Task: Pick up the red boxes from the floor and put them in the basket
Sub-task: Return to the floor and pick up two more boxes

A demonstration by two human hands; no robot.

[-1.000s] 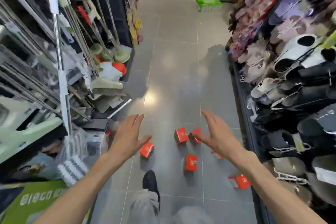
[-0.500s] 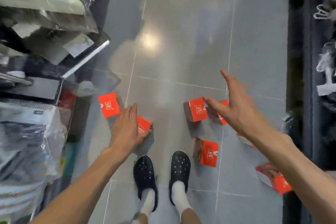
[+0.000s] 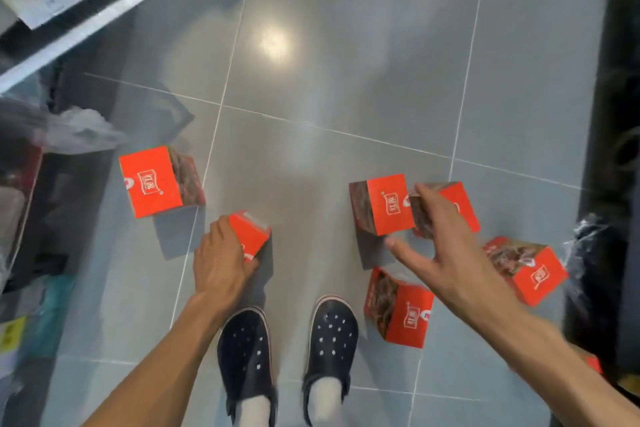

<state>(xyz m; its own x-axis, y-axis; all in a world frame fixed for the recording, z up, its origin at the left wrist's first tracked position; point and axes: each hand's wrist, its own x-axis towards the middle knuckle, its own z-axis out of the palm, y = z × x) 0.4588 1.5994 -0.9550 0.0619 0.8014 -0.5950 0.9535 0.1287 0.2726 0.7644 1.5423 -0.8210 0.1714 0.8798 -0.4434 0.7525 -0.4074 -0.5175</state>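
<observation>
Six red boxes lie on the grey floor (image 3: 311, 45), one (image 3: 251, 234) at 9 o'clock of the shoes (image 3: 287, 350). Half a second ago the left hand (image 3: 220, 262) lay beside it; now it wraps it. The right hand (image 3: 440, 246), spread wide, has dropped to two boxes (image 3: 388, 203) at 2 o'clock. No basket shows; lifting comes next.

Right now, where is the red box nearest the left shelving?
In the head view the red box lies on the floor tiles at left, beside the shelving base, just up-left of the left hand.
</observation>
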